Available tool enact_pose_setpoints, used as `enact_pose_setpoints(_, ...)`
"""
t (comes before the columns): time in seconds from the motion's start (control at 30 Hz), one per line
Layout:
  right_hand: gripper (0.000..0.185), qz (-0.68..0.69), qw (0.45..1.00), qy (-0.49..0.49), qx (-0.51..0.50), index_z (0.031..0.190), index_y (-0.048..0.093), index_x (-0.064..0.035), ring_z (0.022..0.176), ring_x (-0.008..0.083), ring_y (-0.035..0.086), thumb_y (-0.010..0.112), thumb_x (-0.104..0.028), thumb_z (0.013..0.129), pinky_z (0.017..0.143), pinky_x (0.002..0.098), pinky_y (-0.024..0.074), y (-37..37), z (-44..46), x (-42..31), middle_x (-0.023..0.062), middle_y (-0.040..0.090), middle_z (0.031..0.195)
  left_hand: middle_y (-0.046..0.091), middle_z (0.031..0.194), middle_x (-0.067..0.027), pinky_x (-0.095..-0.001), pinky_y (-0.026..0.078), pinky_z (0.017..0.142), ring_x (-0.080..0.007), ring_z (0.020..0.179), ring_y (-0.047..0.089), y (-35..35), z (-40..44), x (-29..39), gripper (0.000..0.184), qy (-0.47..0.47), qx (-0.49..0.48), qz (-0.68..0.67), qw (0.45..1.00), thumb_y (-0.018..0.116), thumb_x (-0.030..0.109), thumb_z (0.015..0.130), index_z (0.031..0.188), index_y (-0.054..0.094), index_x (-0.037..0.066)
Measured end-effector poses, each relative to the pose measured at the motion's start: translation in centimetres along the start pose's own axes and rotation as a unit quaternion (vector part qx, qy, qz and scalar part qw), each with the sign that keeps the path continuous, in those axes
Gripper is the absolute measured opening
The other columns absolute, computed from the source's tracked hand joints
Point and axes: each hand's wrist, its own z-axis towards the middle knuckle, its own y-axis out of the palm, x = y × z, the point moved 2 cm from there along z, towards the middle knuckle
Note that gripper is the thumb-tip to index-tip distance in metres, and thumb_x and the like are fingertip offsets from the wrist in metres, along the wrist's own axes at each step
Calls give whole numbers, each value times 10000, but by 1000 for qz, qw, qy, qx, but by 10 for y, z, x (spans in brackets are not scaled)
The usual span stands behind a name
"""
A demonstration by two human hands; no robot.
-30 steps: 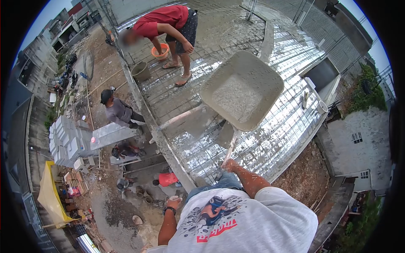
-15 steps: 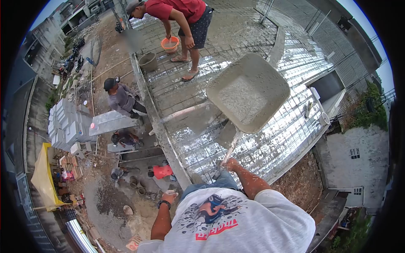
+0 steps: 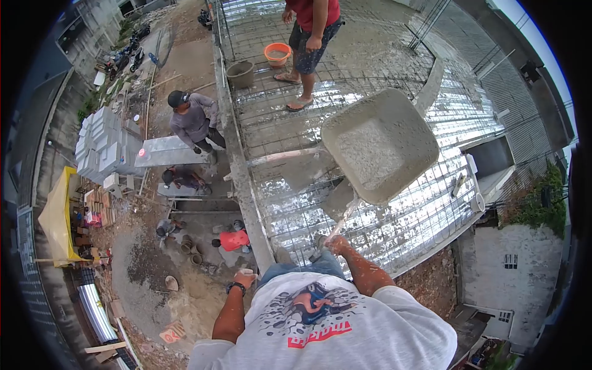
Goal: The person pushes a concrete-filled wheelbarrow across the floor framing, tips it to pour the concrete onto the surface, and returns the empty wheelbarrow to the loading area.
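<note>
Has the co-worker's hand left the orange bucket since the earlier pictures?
Yes: the hand has risen clear of the orange bucket, away from the grey bucket.

Pretty soft, even daylight from above, nothing harsh in the shadows. The silvery ribbed metal deck kicks back strong white glare though. The grey, cement-caked wheelbarrow tray looks reasonably sharp. Heavy fisheye: the grey corrugated metal roof bends, corners go black, blue fringing around the pale sky.

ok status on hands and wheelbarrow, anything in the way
Right hand on handle, left hand off. Wheelbarrow coated grey inside. Co-worker and orange bucket beyond it, to the left.
</note>
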Motion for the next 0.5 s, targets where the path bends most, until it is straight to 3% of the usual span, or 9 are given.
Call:
enact_pose_setpoints(0.03, 416, 33, 999, 11, -8, 748, 684, -28, 583, 218, 612, 678, -445, 753, 593, 372, 486, -1, 0, -1, 110, 635, 635, 692, 892, -108, -283, 532, 682, -161, 769, 660, -1, -5, 7, 418, -8, 5, -5, 1000, 769, 162, 712, 1054, 607, -16)
enact_pose_setpoints(0.1, 443, -35, 999, 6, -9, 762, 686, -29, 625, 238, 621, 665, -471, 752, 635, 382, 488, -8, 1, -12, 125, 639, 651, 693, 887, -110, -286, 533, 683, -158, 769, 661, -1, -15, 18, 398, -23, 10, -13, 1000, 765, 155, 717, 1042, 610, -14)
enact_pose_setpoints(0.2, 455, -90, 996, -14, 5, 774, 690, -24, 628, 253, 624, 662, -478, 750, 647, 393, 492, -9, 8, -6, 133, 638, 645, 693, 884, -110, -289, 533, 684, -156, 752, 661, 7, 11, -14, 379, 23, 16, -40, 999, 764, 146, 721, 1029, 610, -11)
enact_pose_setpoints(0.3, 456, -108, 994, 0, 19, 787, 695, -22, 625, 266, 626, 662, -476, 750, 647, 405, 494, -11, 6, -12, 139, 643, 654, 694, 862, -104, -287, 533, 678, -154, 737, 661, 11, 29, -35, 369, 13, 7, -68, 998, 778, 164, 710, 997, 620, -7)
enact_pose_setpoints(0.43, 476, -94, 995, 1, 15, 787, 693, -11, 646, 267, 633, 661, -485, 751, 660, 407, 493, -10, 4, -12, 149, 656, 689, 692, 807, -95, -293, 527, 662, -152, 708, 660, 11, 35, -42, 347, 38, 28, -22, 999, 775, 242, 707, 937, 649, 15)
enact_pose_setpoints(0.5, 466, -72, 997, 9, 15, 705, 685, -16, 598, 226, 635, 698, -480, 741, 629, 366, 506, -10, 0, -16, 104, 655, 639, 691, 781, -90, -298, 523, 652, -151, 690, 658, 10, 33, -35, 348, 30, 53, 33, 998, 767, 303, 708, 895, 668, 26)
